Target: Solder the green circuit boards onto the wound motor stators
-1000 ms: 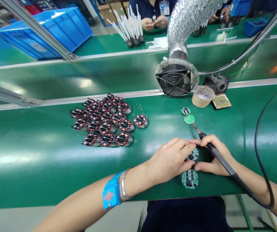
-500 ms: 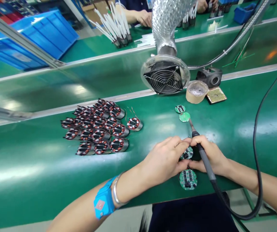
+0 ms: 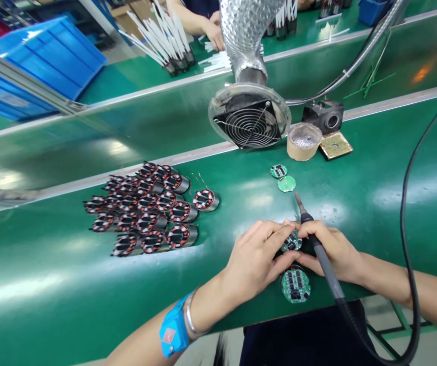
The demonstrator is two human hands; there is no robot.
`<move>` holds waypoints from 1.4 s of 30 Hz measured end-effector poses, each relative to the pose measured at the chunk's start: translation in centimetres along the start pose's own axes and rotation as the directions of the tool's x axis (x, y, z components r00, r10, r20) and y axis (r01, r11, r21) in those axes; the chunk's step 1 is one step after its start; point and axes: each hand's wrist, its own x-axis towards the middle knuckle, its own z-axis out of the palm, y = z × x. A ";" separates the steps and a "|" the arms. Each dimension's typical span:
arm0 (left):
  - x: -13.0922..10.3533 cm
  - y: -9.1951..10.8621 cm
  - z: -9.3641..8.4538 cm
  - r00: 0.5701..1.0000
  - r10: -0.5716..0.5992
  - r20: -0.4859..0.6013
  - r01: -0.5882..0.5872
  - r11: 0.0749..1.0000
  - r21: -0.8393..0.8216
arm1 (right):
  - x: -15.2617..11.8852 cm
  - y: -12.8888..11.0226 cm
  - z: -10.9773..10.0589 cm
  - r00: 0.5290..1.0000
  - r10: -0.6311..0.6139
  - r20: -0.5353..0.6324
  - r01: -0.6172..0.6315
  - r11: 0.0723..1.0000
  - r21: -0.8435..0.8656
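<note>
My left hand (image 3: 258,256) is closed around a round green circuit board (image 3: 292,241), its fingers along the top edge and its thumb below. My right hand (image 3: 335,251) holds a soldering iron (image 3: 324,262) between thumb side and fingers, and its fingertips also meet the same board's right edge. The iron's bare tip points up and away, above the bench. Just below my hands lies a second circuit board (image 3: 295,285), chips facing up, with something dark and reddish under its upper edge. Beyond the tip are a plain green board face (image 3: 286,183) and a small chip-covered board (image 3: 278,171).
Several metal cylinders with wire windings (image 3: 153,211) stand grouped at left. A fume fan (image 3: 251,124) hangs ahead on a foil duct. Behind the boards are a solder-filled cup (image 3: 304,141), a sponge tray (image 3: 336,146) and an iron holder (image 3: 323,117). The iron's cable (image 3: 405,203) loops at right.
The view has shifted, so the bench things sit further left. The iron's tip has come slightly away from the plain green board's edge. Both hands keep nearly the same grip.
</note>
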 end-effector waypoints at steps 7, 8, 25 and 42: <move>-0.3 -0.8 -0.2 0.996 -0.092 0.012 0.092 0.947 -0.308 | -0.4 -0.1 0.2 0.999 0.033 -0.021 -0.033 0.999 -0.017; -0.4 -1.2 -0.3 0.992 -0.122 0.040 0.128 0.920 -0.371 | -0.4 -0.1 0.3 0.998 0.055 -0.020 -0.055 0.998 -0.011; 0.6 -1.7 0.1 0.663 -0.528 0.530 0.681 0.132 -0.720 | -0.5 0.2 0.2 0.997 0.070 0.029 -0.069 0.997 -0.029; -0.9 -2.3 0.8 0.875 -0.414 0.253 0.483 0.693 -0.535 | -0.7 0.3 0.3 0.991 0.119 0.060 -0.120 0.993 0.017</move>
